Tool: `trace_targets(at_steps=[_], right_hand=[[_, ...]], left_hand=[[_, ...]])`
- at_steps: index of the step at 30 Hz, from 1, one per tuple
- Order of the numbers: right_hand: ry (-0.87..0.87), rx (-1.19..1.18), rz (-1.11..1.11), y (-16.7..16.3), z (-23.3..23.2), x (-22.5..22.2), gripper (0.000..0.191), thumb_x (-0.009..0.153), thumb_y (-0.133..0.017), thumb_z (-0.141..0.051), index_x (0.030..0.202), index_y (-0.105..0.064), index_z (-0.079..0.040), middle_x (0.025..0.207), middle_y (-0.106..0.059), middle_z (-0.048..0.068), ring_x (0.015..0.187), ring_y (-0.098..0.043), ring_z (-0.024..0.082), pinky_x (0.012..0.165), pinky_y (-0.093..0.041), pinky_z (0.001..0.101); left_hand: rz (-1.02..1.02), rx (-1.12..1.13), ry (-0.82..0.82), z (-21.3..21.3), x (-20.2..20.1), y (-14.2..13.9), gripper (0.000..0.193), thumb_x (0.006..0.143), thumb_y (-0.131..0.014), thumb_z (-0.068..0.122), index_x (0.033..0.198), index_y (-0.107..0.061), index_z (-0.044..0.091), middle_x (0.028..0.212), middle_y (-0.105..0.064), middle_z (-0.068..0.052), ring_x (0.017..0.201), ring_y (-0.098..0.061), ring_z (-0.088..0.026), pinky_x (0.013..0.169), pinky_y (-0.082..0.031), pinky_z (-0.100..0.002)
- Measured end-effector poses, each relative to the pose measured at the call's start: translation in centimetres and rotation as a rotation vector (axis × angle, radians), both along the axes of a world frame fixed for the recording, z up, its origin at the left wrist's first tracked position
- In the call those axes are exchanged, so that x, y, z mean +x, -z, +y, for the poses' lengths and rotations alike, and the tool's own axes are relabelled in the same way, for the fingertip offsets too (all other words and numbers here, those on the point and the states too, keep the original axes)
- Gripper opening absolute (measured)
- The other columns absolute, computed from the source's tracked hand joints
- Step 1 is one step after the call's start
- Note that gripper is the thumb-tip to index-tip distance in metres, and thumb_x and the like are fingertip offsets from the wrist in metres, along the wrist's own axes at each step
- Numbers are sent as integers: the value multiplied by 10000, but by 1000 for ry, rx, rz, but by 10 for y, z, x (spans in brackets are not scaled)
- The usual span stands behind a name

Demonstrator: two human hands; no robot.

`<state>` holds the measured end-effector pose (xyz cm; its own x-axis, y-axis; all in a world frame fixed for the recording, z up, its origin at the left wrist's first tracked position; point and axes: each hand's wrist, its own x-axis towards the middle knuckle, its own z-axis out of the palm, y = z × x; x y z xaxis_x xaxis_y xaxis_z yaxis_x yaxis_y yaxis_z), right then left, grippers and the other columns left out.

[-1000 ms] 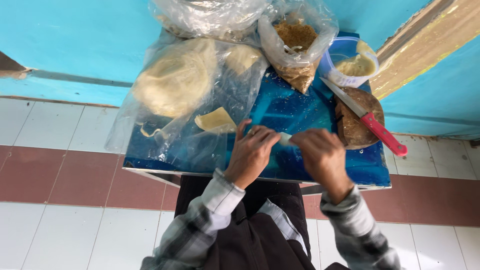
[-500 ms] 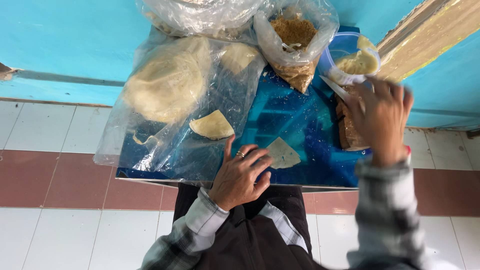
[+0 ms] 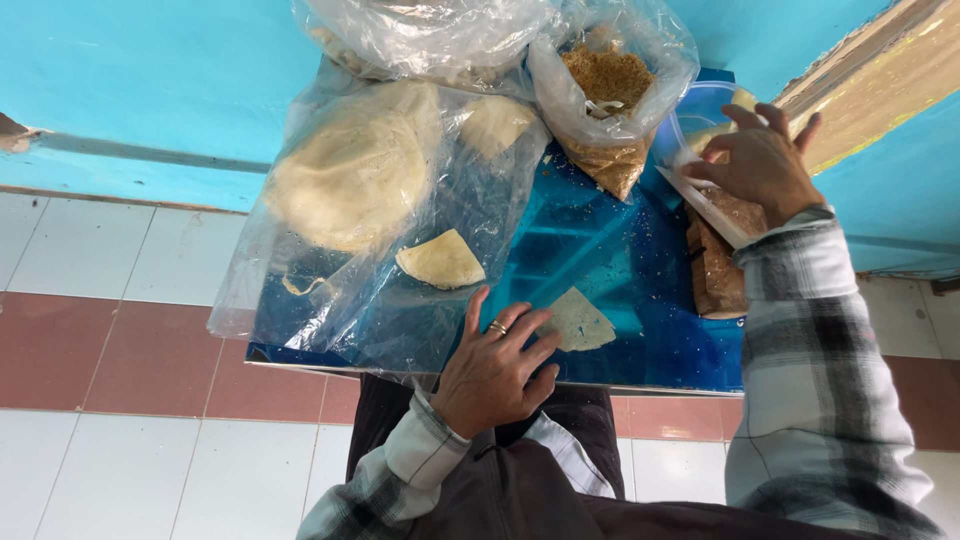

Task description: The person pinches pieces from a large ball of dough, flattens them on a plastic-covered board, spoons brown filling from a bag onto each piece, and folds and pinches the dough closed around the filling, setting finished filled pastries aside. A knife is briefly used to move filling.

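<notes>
Head view: left hand [image 3: 497, 372] touches pale triangular wrapper [image 3: 577, 322].

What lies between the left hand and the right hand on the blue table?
In the head view, only the cut wrapper piece and bare blue table.

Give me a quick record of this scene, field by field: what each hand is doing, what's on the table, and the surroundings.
Left hand: rests flat on the blue table, fingertips on a triangular piece of flat dough; ring on one finger
Right hand: reaches to the far right of the table, over a knife blade and a clear tub; grip not clear
Under the blade: brown wooden block
Left of table: clear plastic bag of round flat dough sheets, with a cut wedge inside
Back: bag of brown crumbly filling
Surroundings: turquoise wall, tiled floor
</notes>
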<state>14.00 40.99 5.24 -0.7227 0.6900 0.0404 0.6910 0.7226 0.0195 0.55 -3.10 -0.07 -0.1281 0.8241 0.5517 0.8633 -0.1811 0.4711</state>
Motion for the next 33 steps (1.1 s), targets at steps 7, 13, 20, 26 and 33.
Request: trace_targets(at_steps=[7, 13, 20, 26, 33], right_hand=[[-86, 143, 25, 3, -5, 12, 525, 832, -748, -708, 998, -818, -214, 1645, -499, 37, 1591, -217, 345, 1156, 108, 794], [-187, 116, 210, 16, 6, 18, 473, 744, -779, -636, 991, -819, -235, 1591, -448, 123, 1485, -216, 412, 1031, 94, 823], [-80, 51, 255, -2, -16, 13, 368, 774, -854, -479, 923, -774, -152, 1525, -574, 75, 1489, -327, 356, 1112, 4, 787], [-197, -682, 1026, -53, -121, 36, 240, 982, -664, -70, 1220, -634, -89, 1453, -636, 127, 1363, -585, 235, 1157, -449, 399], [-356, -1256, 1015, -27, -277, 57, 552, 894, -736, -214, 1374, -530, -36, 1378, -659, 161, 1317, -618, 292, 1128, -474, 442]], left_hand=[[6, 18, -18, 0, -1, -3, 330, 874, -715, 301, 1132, -717, 96, 1280, -633, -107, 1255, -560, -305, 1180, -218, -700], [-24, 30, 32, 9, 4, -4, 190, 864, -724, 244, 1024, -727, 141, 1107, -650, -28, 1109, -592, -240, 1117, -309, -645], [-66, 29, -29, 33, 12, -4, 83, 969, -663, 125, 1029, -665, 68, 1020, -660, -47, 950, -638, -210, 920, -482, -379], [-1486, -25, 294, 30, -1, -5, 95, 1038, -623, 129, 1031, -621, 35, 971, -690, -28, 809, -594, -46, 723, -492, -217], [-1608, -82, 330, 6, 2, -32, 116, 1039, -600, 141, 1034, -585, 26, 1132, -779, -162, 772, -601, -32, 656, -450, -189]])
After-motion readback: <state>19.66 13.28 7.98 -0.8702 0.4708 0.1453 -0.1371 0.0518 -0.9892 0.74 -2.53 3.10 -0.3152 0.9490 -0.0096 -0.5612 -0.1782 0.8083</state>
